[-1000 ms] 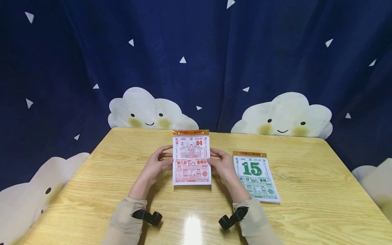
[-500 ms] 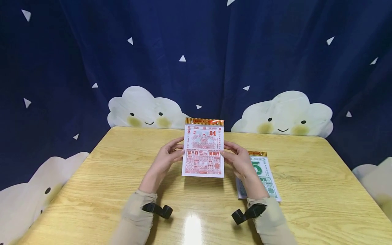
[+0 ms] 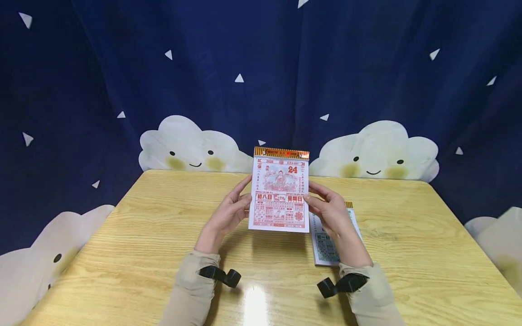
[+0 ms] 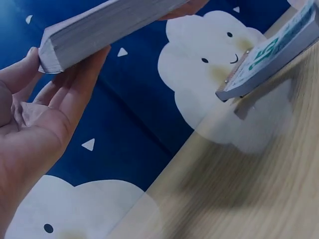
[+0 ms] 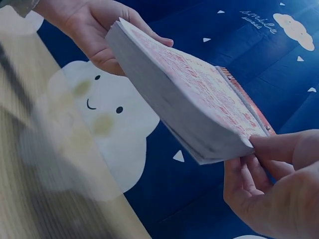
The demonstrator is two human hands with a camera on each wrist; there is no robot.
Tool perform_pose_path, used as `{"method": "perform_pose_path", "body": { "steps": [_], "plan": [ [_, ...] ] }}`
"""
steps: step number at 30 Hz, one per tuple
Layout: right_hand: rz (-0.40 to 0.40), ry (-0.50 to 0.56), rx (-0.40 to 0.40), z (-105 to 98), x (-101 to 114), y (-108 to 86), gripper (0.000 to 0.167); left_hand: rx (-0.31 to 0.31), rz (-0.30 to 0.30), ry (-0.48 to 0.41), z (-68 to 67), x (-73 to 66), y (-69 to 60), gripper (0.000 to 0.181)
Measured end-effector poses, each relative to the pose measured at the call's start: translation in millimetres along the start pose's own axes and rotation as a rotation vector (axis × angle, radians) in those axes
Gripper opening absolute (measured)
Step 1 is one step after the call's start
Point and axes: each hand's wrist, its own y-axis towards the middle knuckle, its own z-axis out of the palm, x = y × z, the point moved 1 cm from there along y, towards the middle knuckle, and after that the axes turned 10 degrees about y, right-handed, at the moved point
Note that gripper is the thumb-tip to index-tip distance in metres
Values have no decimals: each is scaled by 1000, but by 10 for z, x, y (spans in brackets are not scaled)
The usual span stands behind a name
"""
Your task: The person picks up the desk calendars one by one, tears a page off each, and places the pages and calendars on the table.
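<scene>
A thick tear-off calendar with red print [image 3: 279,192], showing 24, is held up above the table, its striped binding at the top. The left hand [image 3: 229,213] grips its left edge, thumb on the front and fingers behind. On the opposite edge the right hand [image 3: 332,213] pinches it the same way. In the left wrist view the calendar's page block [image 4: 109,35] shows from below, clear of the table. A second calendar with green print [image 3: 324,244] lies on the table, partly covered by the right hand and forearm; its 15 shows in the left wrist view.
The wooden table [image 3: 134,253] spans the foreground. Behind it hangs a dark blue curtain [image 3: 212,59] with white triangles and smiling clouds. A black wrist camera [image 3: 222,275] is strapped on the left wrist, another [image 3: 341,284] on the right.
Both hands have lifted the red-print calendar and carried it to the right, tilting it more upright. The right arm now covers more of the green-print calendar, which stays on the table.
</scene>
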Motion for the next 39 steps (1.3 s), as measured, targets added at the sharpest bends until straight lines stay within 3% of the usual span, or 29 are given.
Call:
{"method": "perform_pose_path", "body": {
  "steps": [11, 18, 24, 27, 33, 36, 39],
  "plan": [
    [-47, -67, 51, -20, 19, -39, 50, -6, 2, -29, 29, 9, -11, 58],
    [-95, -85, 60, -15, 38, -88, 50, 34, -7, -59, 54, 26, -20, 58],
    [-179, -234, 58, -10, 47, -86, 47, -23, 1, -81, 60, 64, 16, 58],
    [-310, -415, 44, -3, 55, -100, 46, -42, 4, -82, 72, 68, 27, 59],
    [-829, -865, 25, 102, 148, -183, 42, -22, 25, -77, 72, 8, 100, 58],
    [-996, -975, 156, 174, 155, -254, 29, -16, 39, -93, 74, -1, 89, 59],
    [-1063, -1041, 314, 234, 117, -314, 22, -12, 47, -110, 81, 4, 63, 59]
  ]
}}
